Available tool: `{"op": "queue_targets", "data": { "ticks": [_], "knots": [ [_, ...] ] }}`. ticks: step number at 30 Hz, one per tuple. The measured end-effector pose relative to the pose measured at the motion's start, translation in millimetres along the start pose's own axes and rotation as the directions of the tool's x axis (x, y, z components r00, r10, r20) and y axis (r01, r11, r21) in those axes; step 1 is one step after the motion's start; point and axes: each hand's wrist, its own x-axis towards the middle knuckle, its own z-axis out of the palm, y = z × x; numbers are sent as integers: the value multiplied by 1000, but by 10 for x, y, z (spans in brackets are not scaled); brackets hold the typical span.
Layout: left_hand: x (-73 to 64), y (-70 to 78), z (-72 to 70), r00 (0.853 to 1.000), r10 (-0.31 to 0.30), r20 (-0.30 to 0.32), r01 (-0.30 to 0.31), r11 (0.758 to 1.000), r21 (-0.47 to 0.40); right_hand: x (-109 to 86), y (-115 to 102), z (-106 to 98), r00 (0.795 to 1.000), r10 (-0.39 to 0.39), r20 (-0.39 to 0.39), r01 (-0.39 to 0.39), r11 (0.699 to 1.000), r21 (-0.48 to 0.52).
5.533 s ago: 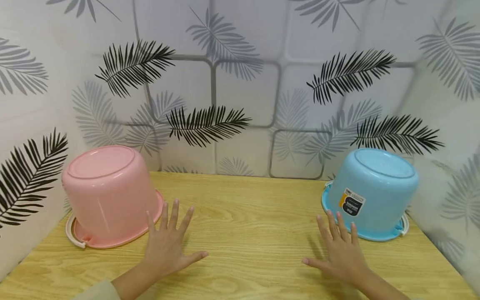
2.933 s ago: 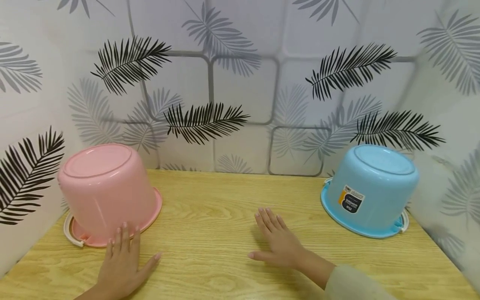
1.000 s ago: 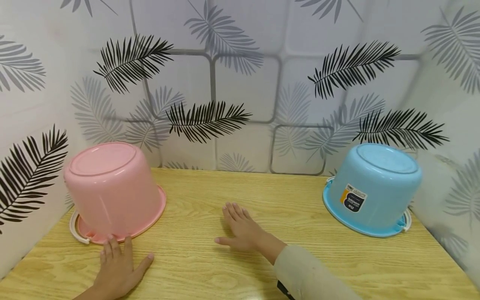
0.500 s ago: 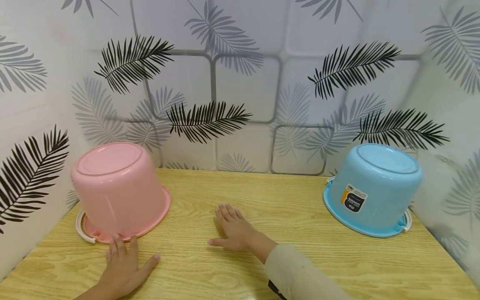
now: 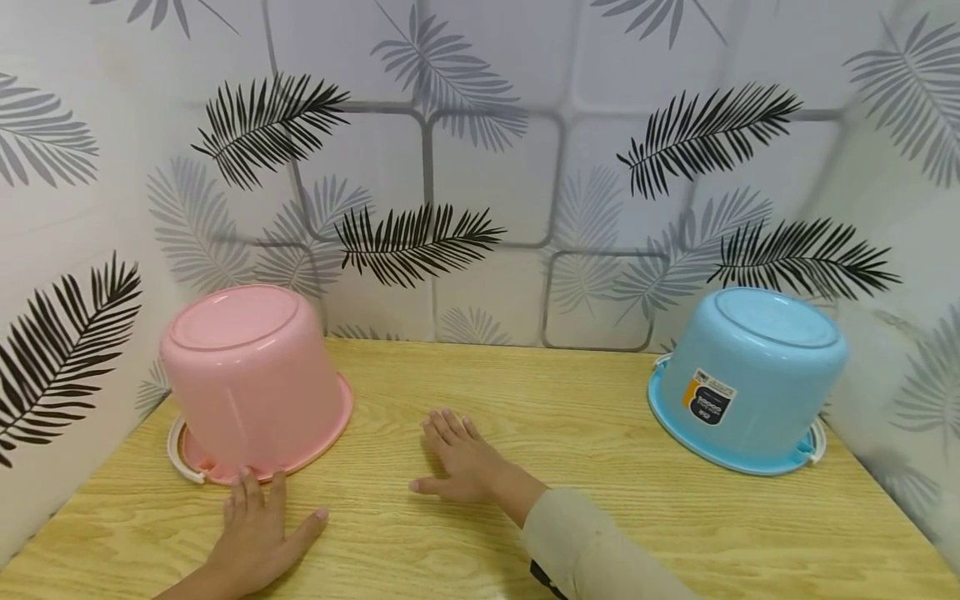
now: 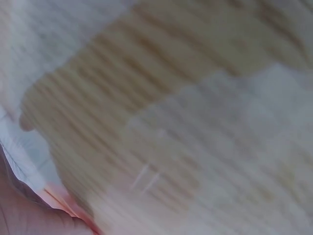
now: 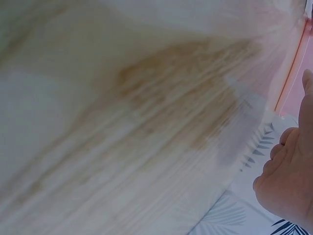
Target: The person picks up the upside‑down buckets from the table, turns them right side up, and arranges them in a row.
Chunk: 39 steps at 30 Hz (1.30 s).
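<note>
An upside-down pink bucket [image 5: 251, 400] stands at the left of the table, its white handle [image 5: 177, 454] lying out by the rim. My left hand [image 5: 258, 542] is in front of it, fingers extended and fingertips right at the near rim. To the bucket's right, my right hand [image 5: 463, 462] is low over the wood, palm down with fingers straight and thumb out, holding nothing. Part of this hand [image 7: 288, 181] shows at the right edge of the right wrist view, near a pink strip of bucket [image 7: 296, 83]. The left wrist view shows mostly blurred, reflective tabletop.
An upside-down blue bucket [image 5: 757, 392] with a label [image 5: 708, 397] stands at the right, apart from both hands. The wood-grain table [image 5: 510, 392] runs back to a leaf-patterned wall [image 5: 495, 175], with side walls at left and right.
Over the last second, the pink bucket has slid a little to the right, and my left hand has moved along with it. My right hand has shifted left towards it; the blue bucket stays put.
</note>
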Motion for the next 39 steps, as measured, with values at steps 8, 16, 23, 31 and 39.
{"op": "queue_targets", "data": {
  "ticks": [8, 16, 23, 31, 39],
  "knots": [
    [-16, 47, 1, 1000, 7, 18, -6, 999, -46, 16, -18, -3, 1000, -5, 1, 5, 1000, -18],
    [-14, 101, -7, 999, 14, 43, -13, 999, -33, 49, -47, -20, 1000, -3, 13, 3, 999, -32],
    [-17, 124, -7, 999, 30, 36, -31, 999, 24, 102, -81, -8, 1000, -22, 9, 23, 999, -35],
    [-22, 149, 6, 997, 34, 65, -33, 999, -24, 156, -125, 27, 999, -15, 28, 16, 1000, -25],
    [-41, 196, 31, 997, 76, 31, -76, 997, -3, 188, -162, 41, 999, -13, 34, 14, 1000, -21]
  ]
}}
